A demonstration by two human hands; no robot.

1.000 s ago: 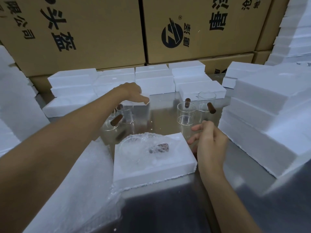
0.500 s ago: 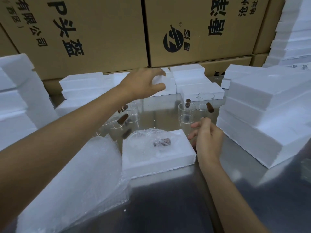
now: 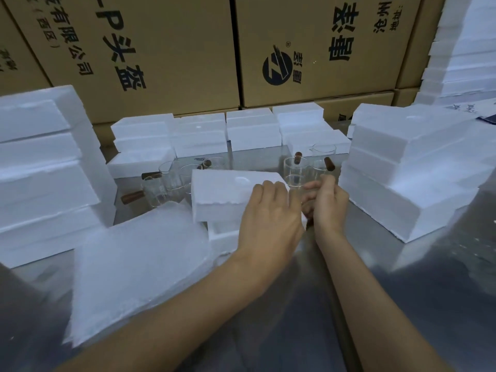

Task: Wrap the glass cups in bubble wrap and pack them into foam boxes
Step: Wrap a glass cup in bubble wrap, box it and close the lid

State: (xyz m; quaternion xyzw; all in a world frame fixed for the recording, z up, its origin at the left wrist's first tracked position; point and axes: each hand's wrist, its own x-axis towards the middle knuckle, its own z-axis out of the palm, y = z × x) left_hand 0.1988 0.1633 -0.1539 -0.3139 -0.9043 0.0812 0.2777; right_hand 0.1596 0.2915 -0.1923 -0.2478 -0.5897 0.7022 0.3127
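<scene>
A white foam lid (image 3: 225,194) sits tilted over the lower half of a foam box (image 3: 222,237) at the table's middle. It hides the wrapped cup inside. My left hand (image 3: 268,224) grips the lid's right front corner from above. My right hand (image 3: 326,208) has its fingers curled against the lid's right end, touching my left hand. Bare glass cups with brown handles stand behind the box, one group at the left (image 3: 166,183) and another at the right (image 3: 295,170).
A stack of bubble wrap sheets (image 3: 139,264) lies front left. Foam boxes are piled at the left (image 3: 45,167), right (image 3: 408,170) and back (image 3: 249,130). Big cardboard cartons (image 3: 308,49) form a wall behind. The steel table (image 3: 402,304) shows in front.
My left hand reached to the back row, took a foam lid and brought it down over the open box with the wrapped cup. My right hand moved in to the lid's right end.
</scene>
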